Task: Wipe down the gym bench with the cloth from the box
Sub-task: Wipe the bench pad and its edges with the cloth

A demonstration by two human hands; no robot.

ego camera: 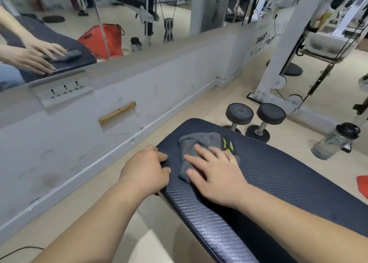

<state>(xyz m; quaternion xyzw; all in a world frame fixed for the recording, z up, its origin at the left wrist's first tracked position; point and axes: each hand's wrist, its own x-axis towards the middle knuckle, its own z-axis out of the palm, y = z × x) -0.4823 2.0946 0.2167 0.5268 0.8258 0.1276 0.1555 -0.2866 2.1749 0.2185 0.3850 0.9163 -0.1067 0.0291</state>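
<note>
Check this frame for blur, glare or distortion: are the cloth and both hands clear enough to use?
Head view: the gray cloth, left hand and right hand are sharp under even light. Head view: a glossy sheen lies on the bench near edge without hiding it. Head view: wide-angle bending curves the wall ledge, and the mirror reflections look soft.

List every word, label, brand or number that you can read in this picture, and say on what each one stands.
None can be read with certainty.
Dark lettering on the white wall: too blurred to read.
Yellow mark on the gym bench, beside the cloth: a logo shape, no letters legible.
Mark on the end cap of one dumbbell: too small to read.
</note>
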